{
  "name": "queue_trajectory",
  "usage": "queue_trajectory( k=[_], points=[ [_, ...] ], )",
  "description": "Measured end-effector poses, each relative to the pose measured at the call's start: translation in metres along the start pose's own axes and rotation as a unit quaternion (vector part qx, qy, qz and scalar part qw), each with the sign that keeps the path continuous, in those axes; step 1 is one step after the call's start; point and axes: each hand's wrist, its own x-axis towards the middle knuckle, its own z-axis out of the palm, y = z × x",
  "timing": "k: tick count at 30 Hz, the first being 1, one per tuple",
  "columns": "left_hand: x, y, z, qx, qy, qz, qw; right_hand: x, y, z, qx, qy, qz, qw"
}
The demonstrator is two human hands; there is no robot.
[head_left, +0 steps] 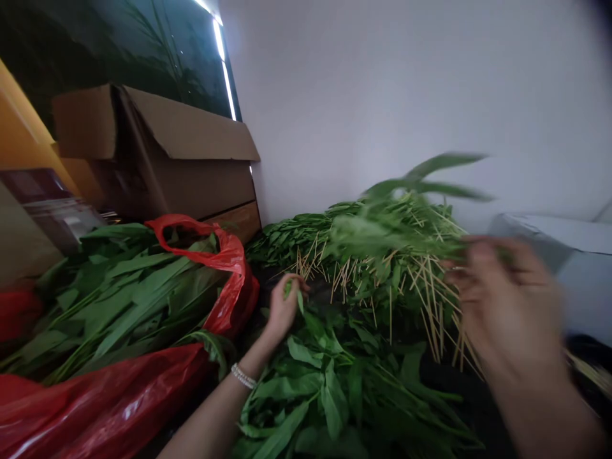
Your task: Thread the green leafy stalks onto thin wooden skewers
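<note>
My right hand (511,299) is closed around a leafy green sprig (396,229), which is blurred by motion and held up in front of the wall. Closed fingers of my left hand (285,303) grip a small piece of green stem or leaf (287,289); a beaded bracelet circles that wrist. Below both hands spreads a loose heap of long-leaved green stalks (329,389). Behind them lies a pile of leaf bundles (296,233) with thin wooden sticks (435,299) poking out toward me.
At left, an open red plastic bag (143,401) is full of green stalks (129,293). A cardboard box (201,185) with raised flaps stands behind it. A white wall (382,83) closes off the back, and a whitish box (583,274) sits at right.
</note>
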Motion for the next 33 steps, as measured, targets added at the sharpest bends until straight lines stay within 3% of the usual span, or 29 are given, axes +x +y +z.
queue_trajectory(
  k=[1, 3, 6, 10, 18, 25, 27, 33],
  points=[
    [0.006, -0.001, -0.005, -0.024, 0.075, -0.013, 0.997, 0.002, -0.004, 0.027, -0.005, -0.007, 0.005, 1.0],
    [0.015, -0.005, -0.014, -0.039, 0.164, -0.019, 0.986, 0.008, 0.001, 0.073, -0.011, -0.021, 0.012, 1.0],
    [0.021, -0.007, -0.02, -0.041, 0.194, -0.018, 0.98, 0.014, 0.022, 0.109, -0.016, -0.043, 0.033, 0.998],
    [0.013, 0.001, -0.015, -0.025, 0.138, -0.009, 0.99, 0.015, 0.041, 0.111, -0.018, -0.05, 0.06, 0.997],
    [-0.006, 0.022, -0.003, 0.025, 0.006, 0.052, 0.998, 0.017, 0.059, 0.112, 0.014, -0.083, 0.027, 0.996],
    [-0.011, 0.024, -0.002, 0.054, -0.008, 0.097, 0.994, 0.015, 0.06, 0.117, 0.029, -0.118, 0.014, 0.992],
    [-0.013, 0.026, -0.001, 0.074, -0.034, 0.121, 0.989, 0.013, 0.06, 0.121, 0.038, -0.115, 0.019, 0.992],
    [-0.021, 0.028, 0.006, 0.168, -0.18, 0.181, 0.952, 0.005, 0.06, 0.134, 0.009, -0.124, 0.008, 0.992]
  ],
)
